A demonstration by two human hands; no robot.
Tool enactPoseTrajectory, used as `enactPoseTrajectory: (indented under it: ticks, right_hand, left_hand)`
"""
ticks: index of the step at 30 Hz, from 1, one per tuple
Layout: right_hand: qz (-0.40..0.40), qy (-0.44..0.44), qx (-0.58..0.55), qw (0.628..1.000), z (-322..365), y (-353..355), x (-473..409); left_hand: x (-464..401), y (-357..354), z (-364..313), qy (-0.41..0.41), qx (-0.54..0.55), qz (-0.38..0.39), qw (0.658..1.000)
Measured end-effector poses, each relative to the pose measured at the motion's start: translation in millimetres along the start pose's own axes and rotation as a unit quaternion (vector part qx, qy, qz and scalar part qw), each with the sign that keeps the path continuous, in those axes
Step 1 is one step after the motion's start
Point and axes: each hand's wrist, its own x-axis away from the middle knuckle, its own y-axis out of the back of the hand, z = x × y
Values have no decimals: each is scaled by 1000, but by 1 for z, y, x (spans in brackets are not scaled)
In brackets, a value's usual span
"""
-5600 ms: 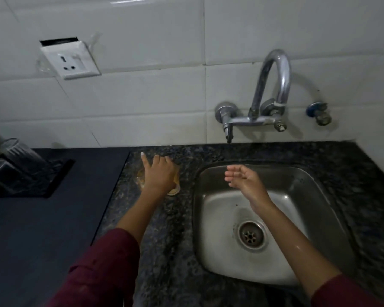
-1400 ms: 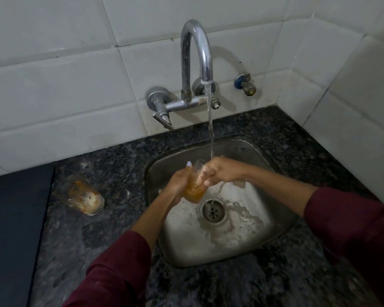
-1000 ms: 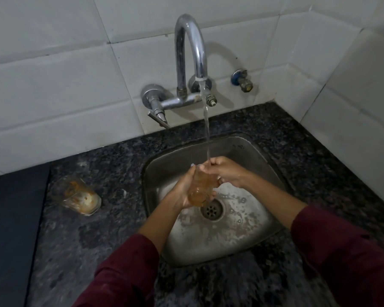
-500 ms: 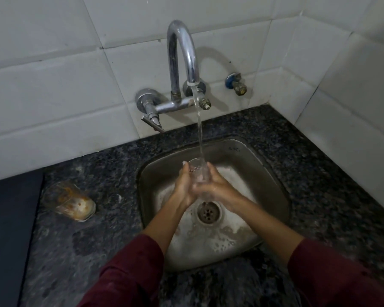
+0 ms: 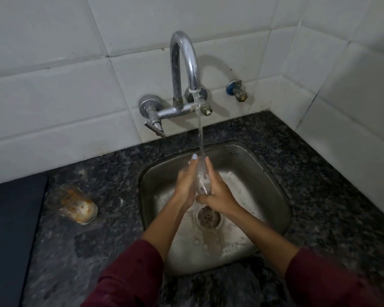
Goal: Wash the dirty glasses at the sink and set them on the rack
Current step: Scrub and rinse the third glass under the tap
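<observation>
Now both hands hold glass under stream (tap running).

Sink set in desk, tap on wall behind it. Both hands over sink, left and right, glass between them under tap's stream. Second glass on desk, left of sink.

glasses 2: held, dirty | sink 1 | tap 1 | hands 2
</observation>
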Motion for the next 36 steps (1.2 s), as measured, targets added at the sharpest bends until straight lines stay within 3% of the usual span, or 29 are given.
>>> enactPoseTrajectory:
  ticks: [2, 5, 8, 11, 13, 16, 19, 21, 24, 26, 28, 29, 31, 32, 36]
  right_hand:
    - [32, 22, -39, 998, 1, 6, 2]
    - [-5, -5, -1, 1000, 5, 26, -6]
    - [-66, 57, 55, 995, 16, 45, -14]
    - [-10, 80, 81, 993, 30, 52, -12]
    - [4, 76, 96, 992, 36, 54, -12]
    - [-6, 39, 121, 992, 41, 51, -13]
    - [-8, -6, 143, 990, 44, 44, -15]
    - [-7, -32, 128, 991, 46, 39, -18]
    - [-22, -28, 149, 988, 49, 37, -21]
    - [-45, -2, 133, 990, 49, 41, -19]
    - [-42, 22, 52, 998, 44, 46, -15]
    - [-31, 34, 18, 999, 42, 49, -13]
    - [-13, 47, -2, 999, 40, 49, -11]
    - [-13, 49, 3, 999, 39, 48, -11]
    - [-42, 9, 47, 998, 38, 45, -15]
  left_hand:
    - [6, 7, -3, 67, 49, 72, 994]
    - [8, 23, -7, 86, -25, 157, 984]
    - [11, 26, -10, 80, -128, 199, 968]
    - [17, 22, -11, 89, -144, 217, 961]
    - [18, 19, -11, 85, -149, 207, 963]
    - [19, 15, -10, -6, -266, 177, 948]
    - [19, 10, -10, -74, -404, 105, 905]
    - [20, 8, -8, -117, -501, 43, 856]
    - [21, 9, -5, -181, -548, 1, 816]
    - [20, 14, -11, -161, -483, 53, 859]
    - [18, 23, -20, -63, -316, 164, 932]
    - [17, 28, -23, -2, -237, 218, 947]
    - [19, 31, -24, 80, -170, 258, 948]
    - [19, 30, -22, 81, -179, 245, 949]
    - [19, 17, -18, -33, -316, 163, 934]
